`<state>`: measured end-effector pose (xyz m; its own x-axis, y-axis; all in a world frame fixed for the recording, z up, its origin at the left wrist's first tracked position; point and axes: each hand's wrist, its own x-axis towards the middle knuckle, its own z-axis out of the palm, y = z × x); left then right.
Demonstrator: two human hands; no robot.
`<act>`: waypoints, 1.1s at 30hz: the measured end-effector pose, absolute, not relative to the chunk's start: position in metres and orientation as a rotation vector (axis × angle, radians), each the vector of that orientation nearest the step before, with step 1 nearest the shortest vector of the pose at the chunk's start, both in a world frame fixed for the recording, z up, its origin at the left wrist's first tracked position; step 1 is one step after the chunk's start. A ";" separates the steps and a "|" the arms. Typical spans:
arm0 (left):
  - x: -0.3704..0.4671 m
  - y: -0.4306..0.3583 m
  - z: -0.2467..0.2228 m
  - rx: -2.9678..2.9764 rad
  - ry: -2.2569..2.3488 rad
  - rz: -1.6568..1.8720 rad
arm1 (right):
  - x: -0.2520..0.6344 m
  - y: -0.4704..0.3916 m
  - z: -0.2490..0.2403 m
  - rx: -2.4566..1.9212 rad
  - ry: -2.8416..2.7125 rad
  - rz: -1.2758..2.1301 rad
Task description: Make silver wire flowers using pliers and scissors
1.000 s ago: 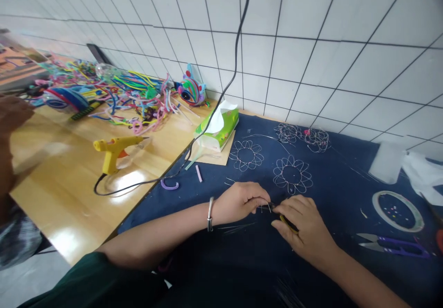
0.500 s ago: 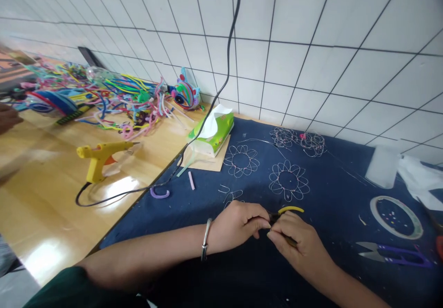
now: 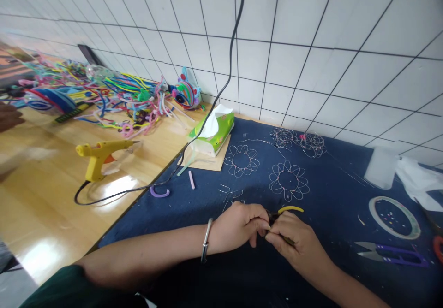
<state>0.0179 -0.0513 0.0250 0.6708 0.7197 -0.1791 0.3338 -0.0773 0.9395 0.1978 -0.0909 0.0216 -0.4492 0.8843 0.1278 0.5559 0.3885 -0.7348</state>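
Note:
My right hand (image 3: 294, 236) is wrapped round a pair of pliers (image 3: 291, 209); one yellow handle sticks out above the fingers. Against its fingertips, my left hand (image 3: 238, 227) pinches at the pliers' jaws, and whatever it holds there is too small or hidden to make out. Just behind the left hand lies a partly covered piece of looped wire (image 3: 232, 197). Farther back, two flower-shaped wire rings rest flat on the dark blue cloth, a left one (image 3: 241, 161) and a right one (image 3: 289, 180).
A yellow glue gun (image 3: 100, 158) lies on the wooden table, its black cord crossing the cloth. Behind stands a green tissue pack (image 3: 216, 133). Purple-handled thread snips (image 3: 391, 254) and a white ring (image 3: 394, 218) lie right. Another person's hand (image 3: 10, 116) shows far left.
Both hands stay together at the pliers. The fingertips have shifted very slightly, with the right thumb a little farther left.

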 end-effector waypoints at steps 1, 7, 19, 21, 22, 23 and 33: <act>0.018 -0.052 0.025 1.645 0.868 0.390 | 0.198 -0.091 0.021 -1.234 -2.137 0.856; 0.020 -0.054 0.022 1.493 0.880 0.370 | 0.197 -0.091 0.020 -1.221 -2.138 0.833; 0.020 -0.055 0.018 1.459 0.869 0.400 | 0.201 -0.088 0.016 -1.215 -2.179 0.861; 0.019 -0.054 0.019 1.516 0.870 0.404 | 0.201 -0.088 0.015 -1.230 -2.187 0.854; 0.018 -0.053 0.020 1.540 0.867 0.405 | 0.202 -0.087 0.016 -1.238 -2.190 0.845; 0.018 -0.052 0.021 1.562 0.862 0.407 | 0.202 -0.087 0.016 -1.245 -2.192 0.835; 0.009 -0.034 0.022 1.719 0.936 0.582 | 0.216 -0.077 0.010 -1.381 -2.332 0.327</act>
